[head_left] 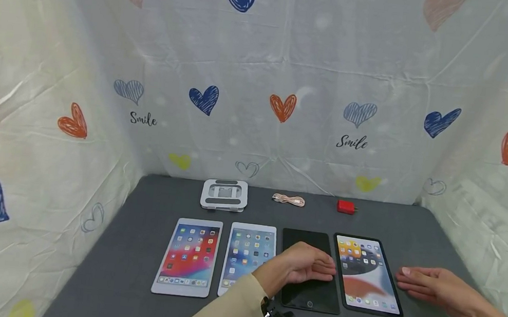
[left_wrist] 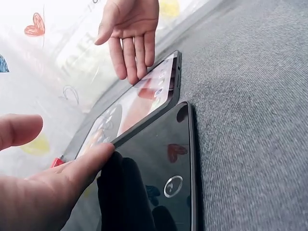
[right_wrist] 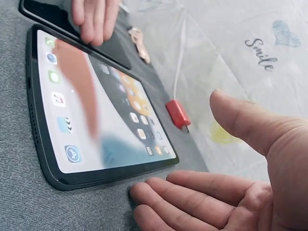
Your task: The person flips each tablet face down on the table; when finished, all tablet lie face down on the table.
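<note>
Four tablets lie in a row on the grey cloth; the rightmost is a black-framed tablet [head_left: 368,276] with its screen lit. Over the dark-screened tablet [head_left: 311,298] beside it is my left hand [head_left: 308,264], fingers straight and pointing at the lit tablet's left edge. My right hand [head_left: 440,290] is at that tablet's other side, palm turned inward, fingers extended close to the edge. In the right wrist view, the right thumb [right_wrist: 236,113] stands raised apart from the fingers. Neither hand grips anything.
Two white tablets with lit screens, the outer one [head_left: 188,257] and the inner one [head_left: 249,251], lie to the left. Behind the row are a folded white stand [head_left: 223,203], a coiled pale cable [head_left: 289,200] and a red charger plug [head_left: 346,207]. A heart-printed curtain [head_left: 248,39] surrounds the table.
</note>
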`<state>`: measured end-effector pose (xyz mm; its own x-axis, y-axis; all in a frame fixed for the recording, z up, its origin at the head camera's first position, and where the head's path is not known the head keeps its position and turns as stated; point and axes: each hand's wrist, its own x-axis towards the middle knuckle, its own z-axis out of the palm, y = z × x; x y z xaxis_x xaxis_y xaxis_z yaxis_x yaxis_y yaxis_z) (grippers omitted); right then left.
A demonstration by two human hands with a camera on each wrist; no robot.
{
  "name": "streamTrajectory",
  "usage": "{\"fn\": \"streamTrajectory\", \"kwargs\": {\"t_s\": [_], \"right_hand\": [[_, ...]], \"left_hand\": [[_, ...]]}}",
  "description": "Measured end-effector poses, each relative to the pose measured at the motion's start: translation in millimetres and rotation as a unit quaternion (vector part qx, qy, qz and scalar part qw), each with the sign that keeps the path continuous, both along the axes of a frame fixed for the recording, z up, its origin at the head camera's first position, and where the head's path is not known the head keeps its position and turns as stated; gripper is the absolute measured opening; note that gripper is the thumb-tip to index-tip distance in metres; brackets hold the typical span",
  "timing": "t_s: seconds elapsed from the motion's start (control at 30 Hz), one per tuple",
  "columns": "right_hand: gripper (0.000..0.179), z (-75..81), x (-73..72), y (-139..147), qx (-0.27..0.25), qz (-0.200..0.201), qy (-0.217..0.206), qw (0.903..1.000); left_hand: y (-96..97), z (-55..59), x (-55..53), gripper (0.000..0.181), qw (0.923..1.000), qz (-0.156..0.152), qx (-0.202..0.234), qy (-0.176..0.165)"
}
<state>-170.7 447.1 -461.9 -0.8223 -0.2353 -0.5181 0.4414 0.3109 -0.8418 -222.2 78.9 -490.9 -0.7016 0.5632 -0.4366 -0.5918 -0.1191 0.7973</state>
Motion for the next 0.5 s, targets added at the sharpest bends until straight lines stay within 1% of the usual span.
{"fn": "streamTrajectory", "kwargs": {"t_s": [0.13, 0.2, 0.37, 0.5], "right_hand": [[0.069, -0.9, -1.4, 1, -0.004, -0.006, -0.013, 0.9999], [0.067, -2.3, -2.1, 3, -0.012, -0.001, -0.015, 0.9998], [0.062, -7.4, -2.5, 12, -0.048, 0.019, -0.014, 0.9986], [0.063, -8.8, -3.3, 19, -0.062, 0.018, -0.019, 0.9977]], "left_hand": [[4.4, 0.3, -2.5, 0.03, 0.9995, -0.012, 0.013, -0.025], [6.9, 0.6, -3.3, 0.031, 0.9991, -0.011, 0.017, -0.036], [14.5, 1.6, -2.3, 0.031, 0.9985, -0.004, 0.021, -0.051], [22.1, 0.4, -0.4, 0.03, 0.9983, -0.008, 0.023, -0.052]]}}
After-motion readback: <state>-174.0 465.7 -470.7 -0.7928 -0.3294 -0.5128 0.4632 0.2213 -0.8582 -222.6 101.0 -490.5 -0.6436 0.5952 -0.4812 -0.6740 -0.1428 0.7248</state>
